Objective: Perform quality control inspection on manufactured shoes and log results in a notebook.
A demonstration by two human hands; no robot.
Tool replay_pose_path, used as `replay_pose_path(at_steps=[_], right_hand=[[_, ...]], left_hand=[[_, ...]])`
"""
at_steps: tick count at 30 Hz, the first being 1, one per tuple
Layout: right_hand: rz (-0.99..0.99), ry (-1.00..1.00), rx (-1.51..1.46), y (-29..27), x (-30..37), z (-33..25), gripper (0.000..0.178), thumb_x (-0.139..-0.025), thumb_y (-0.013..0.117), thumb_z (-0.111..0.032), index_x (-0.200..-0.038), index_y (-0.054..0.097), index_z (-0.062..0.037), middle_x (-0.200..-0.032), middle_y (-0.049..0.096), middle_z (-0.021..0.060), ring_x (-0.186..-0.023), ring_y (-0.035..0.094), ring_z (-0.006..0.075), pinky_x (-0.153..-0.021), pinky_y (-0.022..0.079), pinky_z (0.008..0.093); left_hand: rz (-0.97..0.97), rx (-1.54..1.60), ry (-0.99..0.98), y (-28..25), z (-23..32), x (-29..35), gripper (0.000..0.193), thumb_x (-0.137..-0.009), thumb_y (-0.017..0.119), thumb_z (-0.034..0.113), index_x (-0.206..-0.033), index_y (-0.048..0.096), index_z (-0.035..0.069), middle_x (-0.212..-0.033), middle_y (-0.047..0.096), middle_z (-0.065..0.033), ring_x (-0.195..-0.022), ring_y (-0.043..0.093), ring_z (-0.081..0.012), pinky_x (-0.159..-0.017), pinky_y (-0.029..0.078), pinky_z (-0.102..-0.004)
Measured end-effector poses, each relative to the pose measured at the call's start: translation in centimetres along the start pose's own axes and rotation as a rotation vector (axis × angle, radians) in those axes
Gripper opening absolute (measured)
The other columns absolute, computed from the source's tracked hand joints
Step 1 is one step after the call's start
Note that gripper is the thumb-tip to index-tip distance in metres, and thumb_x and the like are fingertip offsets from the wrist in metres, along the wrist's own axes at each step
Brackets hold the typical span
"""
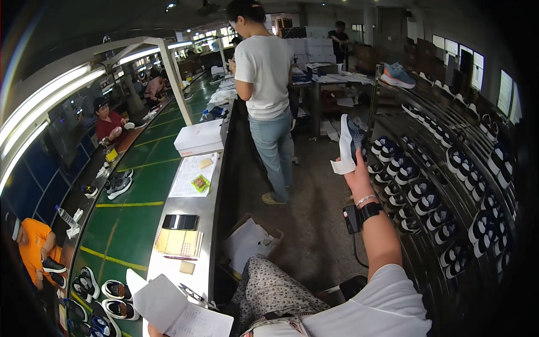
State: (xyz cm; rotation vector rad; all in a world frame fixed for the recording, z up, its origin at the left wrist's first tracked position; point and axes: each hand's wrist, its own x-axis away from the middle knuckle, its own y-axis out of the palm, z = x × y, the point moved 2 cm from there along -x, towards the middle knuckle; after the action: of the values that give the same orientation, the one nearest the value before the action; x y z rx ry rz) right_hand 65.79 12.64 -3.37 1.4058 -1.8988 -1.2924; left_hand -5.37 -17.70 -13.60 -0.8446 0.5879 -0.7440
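- Shoe (349,138), one, dark upper, white sole: right of centre in the frame, lifted clear of the rack. Toe up, sole toward the frame's left, probably so the grip at the heel leaves the forefoot exposed.
- Right hand (357,177): grasping the shoe at its heel end; some fingers hidden.
- Paper slip (343,166), white: at the heel end, by the right hand; perhaps pinned by the grip, though the contact is unclear.
- Booklet (200,322), open: lower left of the frame, one leaf raised, apparently spread for reading or writing.
- Left hand (152,331): a sliver at the lower edge, beside the booklet, seemingly supporting it; whether its fingers are closed, cannot tell.
- Counter (209,226), left of centre: phone (180,222) above a yellow notepad (178,242), both presumably kept within reach; white box (201,138) farther up.
- Green belt (130,224), left: loose shoes along it.
- Rack (374,102), right: rows of dark, white-soled shoes (407,171), set close together, likely to keep pairs matched.
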Motion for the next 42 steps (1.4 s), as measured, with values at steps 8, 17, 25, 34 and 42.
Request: replay_pose_path(at_steps=[8,17,25,34,42], right_hand=[[0.069,-0.295,0.976,0.0,-0.3,-3.6,0.042,-0.077,0.070,-0.017,-0.109,0.043,-0.0110,-0.116,0.045,0.0088,-0.107,0.046,0.0214,-0.086,0.041,0.0327],[-0.121,-0.926,2.095,3.0,-2.0,-6.9,0.036,-0.060,0.074,-0.005,-0.091,0.058,-0.0143,-0.134,0.033,0.0184,-0.123,0.035,0.0382,-0.096,0.037,0.0420],[-0.370,-0.996,2.403,2.4,-2.2,-8.0,0.016,-0.073,0.055,-0.013,-0.087,0.064,-0.0163,-0.125,0.044,0.0103,-0.122,0.035,0.0292,-0.098,0.030,0.0479],[-0.539,-1.047,2.331,4.1,-2.1,-3.3,0.022,-0.071,0.057,-0.008,-0.091,0.062,-0.0151,-0.121,0.046,0.0102,-0.120,0.037,0.0295,-0.099,0.031,0.0431],[-0.711,-0.698,1.965,8.8,-0.7,8.7,0.050,-0.060,0.073,0.001,-0.104,0.053,-0.0093,-0.122,0.044,0.0125,-0.113,0.043,0.0352,-0.093,0.039,0.0399]], left_hand=[[0.022,-0.067,0.210,-0.6,-0.1,0.6,0.052,-0.058,0.075,0.012,-0.100,0.048,-0.004,-0.096,0.058,-0.0204,-0.091,0.057,-0.0341,-0.081,0.044,-0.0381],[0.028,-0.140,0.439,-0.9,-0.3,1.7,0.042,-0.061,0.070,0.010,-0.097,0.051,-0.002,-0.094,0.058,-0.0177,-0.089,0.057,-0.0323,-0.079,0.044,-0.0388],[0.048,-0.194,0.604,-1.2,-1.3,3.6,0.034,-0.064,0.066,0.008,-0.094,0.053,0.000,-0.093,0.059,-0.0154,-0.087,0.057,-0.0308,-0.077,0.043,-0.0394],[0.144,-0.350,0.563,-6.1,-2.7,12.6,0.018,-0.069,0.052,0.006,-0.085,0.059,0.008,-0.086,0.059,-0.0075,-0.084,0.055,-0.0263,-0.072,0.040,-0.0378],[-0.060,-0.428,0.512,-7.4,0.9,12.6,0.027,-0.070,0.057,0.007,-0.096,0.061,0.013,-0.091,0.061,-0.0025,-0.090,0.058,-0.0213,-0.077,0.044,-0.0350]])
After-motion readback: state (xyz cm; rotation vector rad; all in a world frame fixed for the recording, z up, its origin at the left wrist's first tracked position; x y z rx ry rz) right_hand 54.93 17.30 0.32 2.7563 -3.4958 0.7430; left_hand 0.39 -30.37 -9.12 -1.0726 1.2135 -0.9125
